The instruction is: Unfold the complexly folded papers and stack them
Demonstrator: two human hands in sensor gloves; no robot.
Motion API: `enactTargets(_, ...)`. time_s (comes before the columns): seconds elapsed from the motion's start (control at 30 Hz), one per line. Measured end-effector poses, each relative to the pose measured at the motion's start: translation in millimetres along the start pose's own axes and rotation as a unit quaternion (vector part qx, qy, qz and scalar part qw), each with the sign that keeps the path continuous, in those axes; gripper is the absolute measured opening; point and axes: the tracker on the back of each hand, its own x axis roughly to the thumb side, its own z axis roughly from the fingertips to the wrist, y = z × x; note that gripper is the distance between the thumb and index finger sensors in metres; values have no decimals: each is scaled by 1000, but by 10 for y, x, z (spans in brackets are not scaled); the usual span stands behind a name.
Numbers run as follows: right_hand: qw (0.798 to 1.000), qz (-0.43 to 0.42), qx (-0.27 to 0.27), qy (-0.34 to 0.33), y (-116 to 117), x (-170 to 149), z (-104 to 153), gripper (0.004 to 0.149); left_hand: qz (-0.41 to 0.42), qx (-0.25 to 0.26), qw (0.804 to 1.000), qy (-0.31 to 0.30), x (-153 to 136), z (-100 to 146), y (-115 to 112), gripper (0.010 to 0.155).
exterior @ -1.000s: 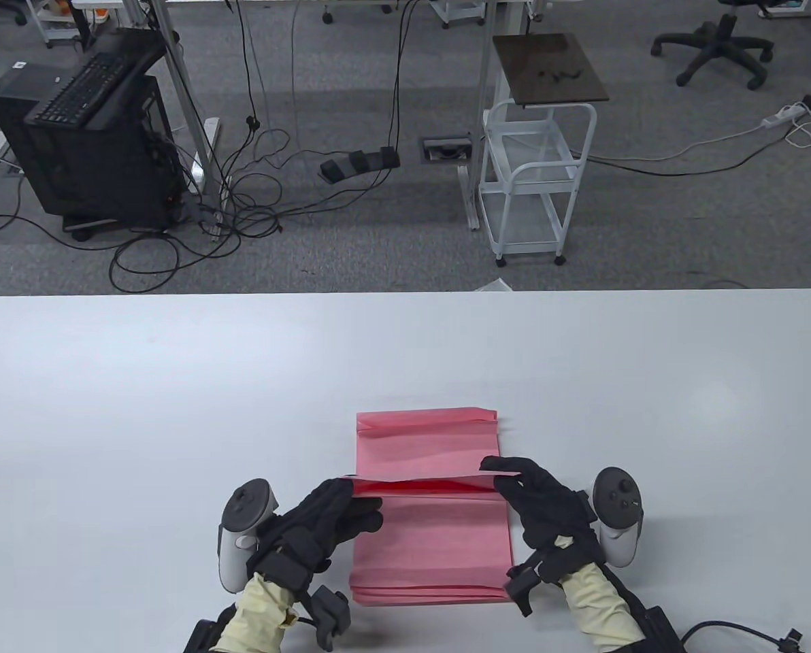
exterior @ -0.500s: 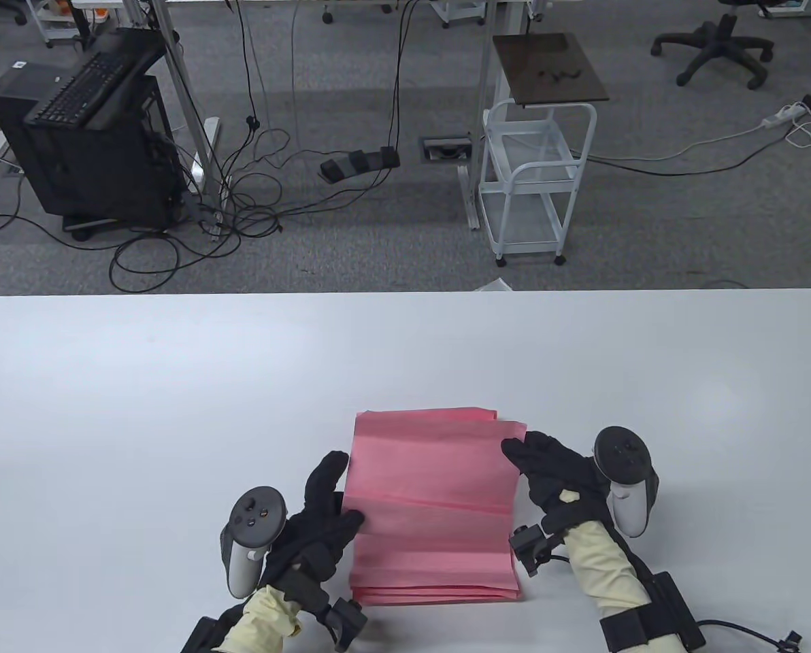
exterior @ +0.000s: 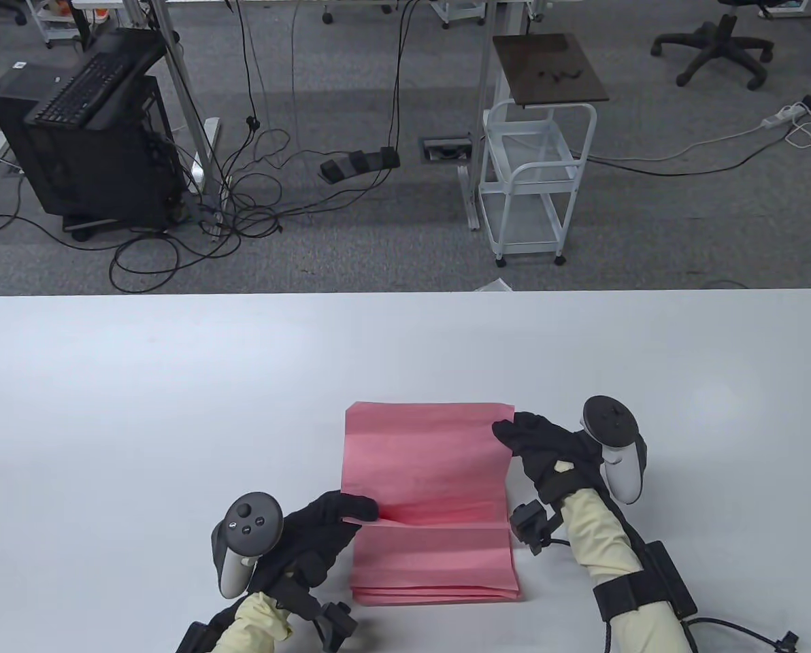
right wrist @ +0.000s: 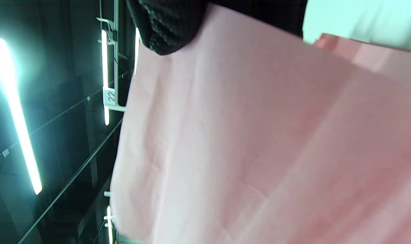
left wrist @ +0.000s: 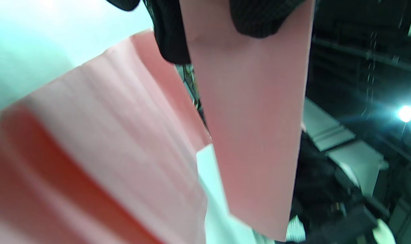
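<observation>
A pink paper [exterior: 426,462] is lifted at its far part, while its near folded layers [exterior: 433,564] lie stacked on the white table [exterior: 140,408]. My left hand [exterior: 351,511] pinches the sheet's left edge near the crease; in the left wrist view a fingertip [left wrist: 259,20] presses the pink paper [left wrist: 252,118]. My right hand [exterior: 514,435] grips the right edge near the far corner. The right wrist view shows a gloved finger [right wrist: 168,27] curled over the raised pink paper [right wrist: 242,142].
The table's far edge [exterior: 405,294] runs across the middle of the table view. Beyond it on the floor stand a white cart [exterior: 535,183], a black computer stand [exterior: 86,136] and loose cables [exterior: 242,204].
The top flap has been swung away from me and lifted, opening the sheet. My right hand moved farther along the right edge; my left hand drew back toward the crease.
</observation>
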Motion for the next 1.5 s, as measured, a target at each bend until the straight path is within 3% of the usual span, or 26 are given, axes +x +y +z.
enactTargets(0.07,999,3,-43,-4,-51,54,-1,38,-16,-52,998,16,-10,1,-15,32)
enactTargets(0.13,997,1,-81,-11,-106,100,-19,37,-39,-69,997,23,-32,8,-28,33)
enactTargets(0.33,997,11,-70,-12,-123,136,-54,37,-7,-69,997,15,-36,-22,-57,34)
enactTargets(0.43,998,9,-61,-6,-101,113,-61,38,31,-116,993,9,-55,-4,-75,51)
enactTargets(0.47,998,6,-60,-4,-89,106,-59,37,39,-99,994,12,-62,6,-72,56)
enactTargets(0.57,998,2,-61,-5,-76,101,-61,37,7,-5,999,37,-54,12,-48,36)
enactTargets(0.67,998,-7,-66,-6,-75,112,-57,37,29,-17,999,42,-80,13,-56,62)
enactTargets(0.8,997,3,-72,-7,-100,135,-59,37,3,-29,999,42,-93,15,-66,78)
enactTargets(0.93,997,13,-75,-4,-116,120,-66,37,-5,-29,999,34,-75,4,-66,72)
enactTargets(1.0,997,22,-73,3,-118,90,-80,37,-15,-32,999,31,-75,6,-68,54)
enactTargets(1.1,997,22,-75,18,-101,21,-115,37,-48,-23,998,25,-50,22,-98,39)
enactTargets(1.27,996,33,-72,41,-10,-85,-199,38,-141,-49,989,-15,-5,12,-111,43)
enactTargets(1.5,993,64,-73,61,158,-244,-319,38,-161,-180,970,23,-169,-34,-117,45)
